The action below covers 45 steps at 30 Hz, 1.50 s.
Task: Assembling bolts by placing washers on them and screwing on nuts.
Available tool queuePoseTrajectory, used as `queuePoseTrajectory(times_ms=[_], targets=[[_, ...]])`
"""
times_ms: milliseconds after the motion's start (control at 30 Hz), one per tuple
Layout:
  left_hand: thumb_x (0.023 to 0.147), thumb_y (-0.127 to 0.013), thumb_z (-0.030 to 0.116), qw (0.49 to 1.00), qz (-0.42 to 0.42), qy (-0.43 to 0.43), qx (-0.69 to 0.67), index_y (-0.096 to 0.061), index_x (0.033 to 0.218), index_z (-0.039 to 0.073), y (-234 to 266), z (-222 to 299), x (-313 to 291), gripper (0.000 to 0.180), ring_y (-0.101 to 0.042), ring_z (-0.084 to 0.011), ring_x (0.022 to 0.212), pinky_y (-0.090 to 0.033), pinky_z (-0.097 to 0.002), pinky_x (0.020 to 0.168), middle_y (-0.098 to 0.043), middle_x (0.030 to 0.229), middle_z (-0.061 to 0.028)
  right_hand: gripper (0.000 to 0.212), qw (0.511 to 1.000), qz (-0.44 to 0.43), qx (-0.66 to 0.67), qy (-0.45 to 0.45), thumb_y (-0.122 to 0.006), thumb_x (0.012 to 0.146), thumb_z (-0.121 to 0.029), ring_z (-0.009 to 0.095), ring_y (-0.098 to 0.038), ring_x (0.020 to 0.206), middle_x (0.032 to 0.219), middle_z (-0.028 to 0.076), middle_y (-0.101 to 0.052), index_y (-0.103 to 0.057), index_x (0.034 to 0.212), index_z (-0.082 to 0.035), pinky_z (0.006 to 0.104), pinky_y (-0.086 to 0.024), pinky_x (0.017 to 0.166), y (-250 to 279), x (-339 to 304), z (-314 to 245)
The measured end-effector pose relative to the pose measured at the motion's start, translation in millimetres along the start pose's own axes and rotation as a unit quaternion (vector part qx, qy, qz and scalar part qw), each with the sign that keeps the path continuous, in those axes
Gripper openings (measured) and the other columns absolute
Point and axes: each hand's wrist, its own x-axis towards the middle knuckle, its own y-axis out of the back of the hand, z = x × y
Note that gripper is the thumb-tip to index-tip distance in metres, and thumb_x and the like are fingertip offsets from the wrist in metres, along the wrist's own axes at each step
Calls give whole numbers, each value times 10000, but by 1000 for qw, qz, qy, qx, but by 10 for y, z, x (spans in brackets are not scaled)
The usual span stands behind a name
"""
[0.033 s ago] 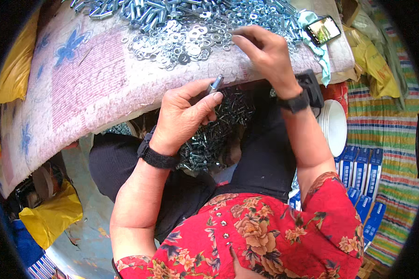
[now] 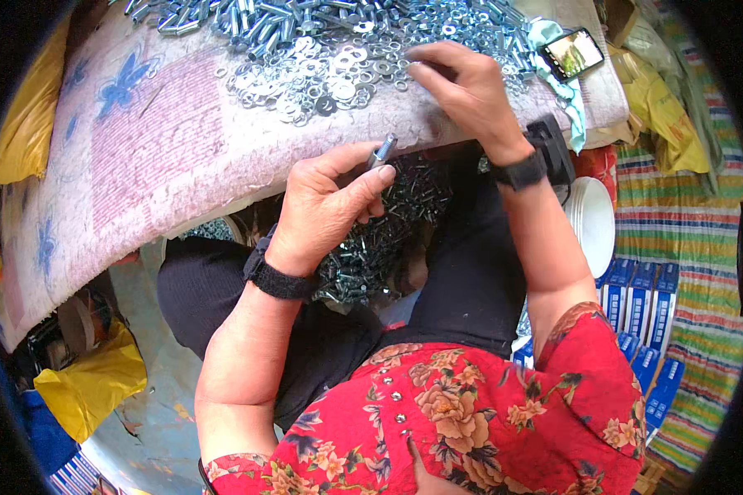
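In my left hand [image 2: 326, 202] a shiny metal bolt [image 2: 383, 151] is pinched between thumb and forefinger, its end pointing up and away. The hand hovers just off the near edge of the cloth-covered table. Farther right and higher, my right hand [image 2: 470, 95] reaches over the right side of a heap of loose flat washers and rings [image 2: 330, 78]. Its thumb and forefinger are bent toward each other with a small gap, and I see nothing held between them. Behind the washers lies a pile of silvery bolts [image 2: 264, 25].
Dark screws [image 2: 355, 264] lie heaped below the table edge, between my knees. A phone [image 2: 571, 54] rests on a pale green cloth [image 2: 553, 41] at the table's right. A white bucket [image 2: 593, 227] and blue-and-white boxes [image 2: 640, 301] stand to the right; a yellow bag [image 2: 95, 379] lies lower left.
My right hand has shifted slightly left and away from me, over the washers. My left hand with the bolt stays nearly still.
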Motion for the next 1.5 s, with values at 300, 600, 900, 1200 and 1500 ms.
queuePoseTrajectory(times_ms=[300,600,900,1200,1500], targets=[[830,-592,132,998,-2,24,-50,-591,1074,22,37,18,69,268,-537,-58,556,-399,-166,476,-621,756,-29,168,965,-67,-187,171,-620,763,-167,288,-582,728,798,112,-567,-598,871,-40,341,-473,618,-245,190,280],[838,-586,151,997,3,32,-74,-583,1082,16,60,15,80,280,-536,-59,546,-392,-162,465,-622,764,-39,135,955,-42,-212,204,-599,790,-175,282,-581,653,764,97,-568,-567,807,-45,345,-474,562,-302,267,352],[840,-586,179,996,4,41,-83,-584,1074,13,51,37,93,286,-527,-56,526,-382,-160,449,-624,764,-36,266,977,77,-154,129,-580,814,-301,293,-575,544,576,117,-550,-535,683,-74,366,-445,474,-243,325,422],[842,-581,170,994,12,41,-96,-589,1068,21,29,57,83,271,-526,-55,522,-375,-153,442,-626,761,-37,139,987,4,-129,91,-595,781,-182,314,-584,600,645,144,-574,-575,731,-54,371,-454,510,-78,60,304],[835,-590,151,994,11,38,-102,-594,1057,17,26,38,103,259,-527,-58,525,-381,-157,444,-624,758,-39,116,971,-26,-210,108,-613,770,-161,283,-584,624,706,109,-588,-583,749,-50,343,-459,534,-175,-43,193]])
